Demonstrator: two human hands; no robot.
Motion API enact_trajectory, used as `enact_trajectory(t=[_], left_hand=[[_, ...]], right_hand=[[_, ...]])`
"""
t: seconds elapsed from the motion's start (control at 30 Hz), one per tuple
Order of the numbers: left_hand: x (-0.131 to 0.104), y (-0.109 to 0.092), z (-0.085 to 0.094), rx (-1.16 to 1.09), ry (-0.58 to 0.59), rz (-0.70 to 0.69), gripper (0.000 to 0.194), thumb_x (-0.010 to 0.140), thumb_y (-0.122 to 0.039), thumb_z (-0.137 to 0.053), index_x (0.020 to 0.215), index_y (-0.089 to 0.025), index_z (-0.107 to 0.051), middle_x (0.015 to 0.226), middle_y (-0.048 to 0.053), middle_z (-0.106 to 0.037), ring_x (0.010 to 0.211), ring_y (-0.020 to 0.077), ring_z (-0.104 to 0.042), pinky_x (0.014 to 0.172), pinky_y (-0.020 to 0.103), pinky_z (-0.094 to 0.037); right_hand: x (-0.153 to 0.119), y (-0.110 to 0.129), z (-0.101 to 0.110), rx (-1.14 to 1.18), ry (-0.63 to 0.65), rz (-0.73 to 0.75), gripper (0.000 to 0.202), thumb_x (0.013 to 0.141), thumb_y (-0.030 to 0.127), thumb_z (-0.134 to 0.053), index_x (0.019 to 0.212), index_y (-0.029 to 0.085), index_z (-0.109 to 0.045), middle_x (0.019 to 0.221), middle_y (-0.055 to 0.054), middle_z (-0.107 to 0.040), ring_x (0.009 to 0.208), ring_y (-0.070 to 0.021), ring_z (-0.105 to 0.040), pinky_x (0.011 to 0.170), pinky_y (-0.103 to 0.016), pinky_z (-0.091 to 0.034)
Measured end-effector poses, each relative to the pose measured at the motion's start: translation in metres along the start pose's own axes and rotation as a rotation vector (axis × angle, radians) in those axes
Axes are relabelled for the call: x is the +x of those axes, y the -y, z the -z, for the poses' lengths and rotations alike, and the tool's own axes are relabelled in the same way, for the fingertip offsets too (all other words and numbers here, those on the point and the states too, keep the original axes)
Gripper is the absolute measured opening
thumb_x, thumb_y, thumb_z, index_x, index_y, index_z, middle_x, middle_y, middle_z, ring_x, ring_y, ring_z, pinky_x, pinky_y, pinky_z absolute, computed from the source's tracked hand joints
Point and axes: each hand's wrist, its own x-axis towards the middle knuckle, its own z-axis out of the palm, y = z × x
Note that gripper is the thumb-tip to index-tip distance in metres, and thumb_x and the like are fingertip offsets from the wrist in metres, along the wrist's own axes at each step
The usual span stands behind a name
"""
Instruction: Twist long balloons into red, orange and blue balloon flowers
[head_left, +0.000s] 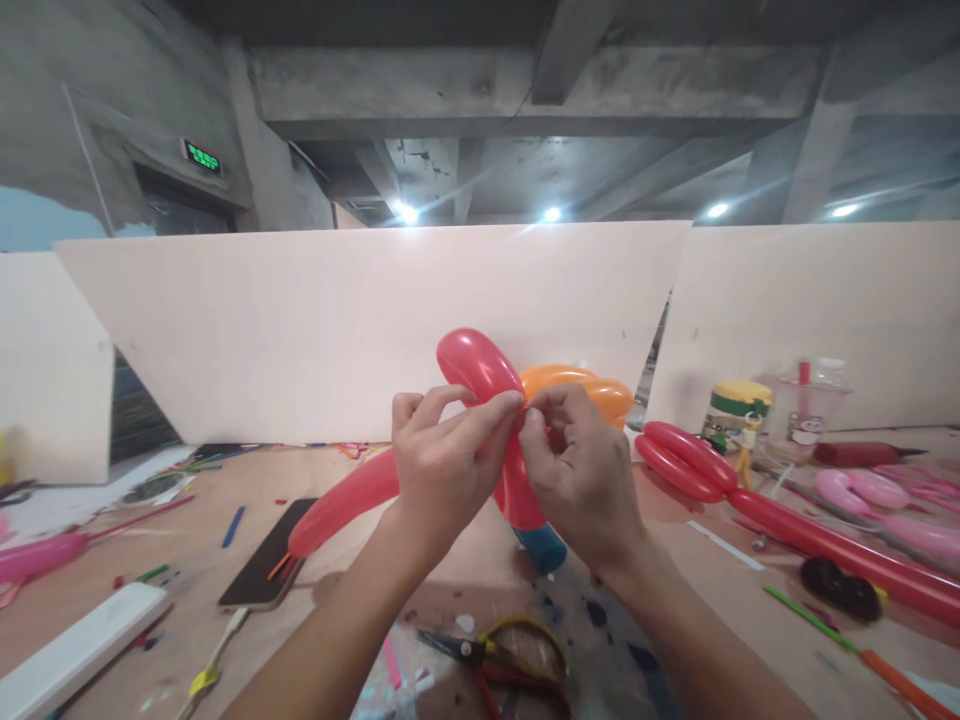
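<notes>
A red long balloon point(480, 358), twisted into several lobes, is held up in front of me, and one red arm of it reaches left above a phone. My left hand point(450, 450) pinches the red balloon at its twisted joint. Close beside it, my right hand point(577, 450) is closed with thumb and forefinger at the same joint; the exact bit in its fingertips is too small to tell. Orange balloon loops point(559, 378) stick out behind my right hand. Below the red balloon hangs a short blue balloon piece point(543, 548).
Scissors point(472, 652) lie on the table just below my hands. A phone point(270, 555) with a cable and a white box-like bar point(82, 650) are at left. Red balloons point(825, 540), pink balloons point(862, 490) and a yellow-lidded jar point(739, 410) stand right. A white board point(337, 330) rises behind.
</notes>
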Motion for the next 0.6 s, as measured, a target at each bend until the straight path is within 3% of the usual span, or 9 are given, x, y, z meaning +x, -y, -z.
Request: enact_trajectory(t=[0.3,0.47,0.6], left_hand=[[0.0017,-0.0020,0.0015,0.063,0.024,-0.012,0.021,0.074,-0.019,-0.069,0.093,-0.028,-0.068,0.062,-0.004,-0.070,0.101,0.0235,-0.059,0.080,0.038,-0.031],[-0.0025,-0.0008,-0.0007,0.034,0.123,0.004,0.025,0.078,-0.013,-0.062,0.098,-0.027,-0.067,0.061,-0.003,-0.070,0.104,0.0237,-0.059,0.080,0.038,-0.032],[-0.0060,-0.0001,-0.0047,0.015,0.101,0.015,0.026,0.079,-0.011,-0.061,0.098,-0.028,-0.066,0.064,-0.003,-0.070,0.101,0.0215,-0.061,0.079,0.037,-0.034]], right_hand=[[0.0034,-0.0008,-0.0012,0.059,-0.008,-0.084,0.003,0.085,0.023,-0.046,0.082,0.021,-0.046,0.050,0.008,-0.053,0.038,-0.0080,-0.046,0.044,-0.020,-0.034],[0.0078,-0.0047,0.0032,0.081,0.069,-0.049,0.006,0.084,0.024,-0.049,0.085,0.021,-0.054,0.059,0.004,-0.063,0.045,-0.0104,-0.055,0.045,-0.020,-0.036],[0.0099,-0.0075,0.0072,0.118,0.133,-0.068,0.008,0.084,0.026,-0.052,0.088,0.020,-0.057,0.065,0.002,-0.067,0.045,-0.0109,-0.055,0.046,-0.021,-0.038]])
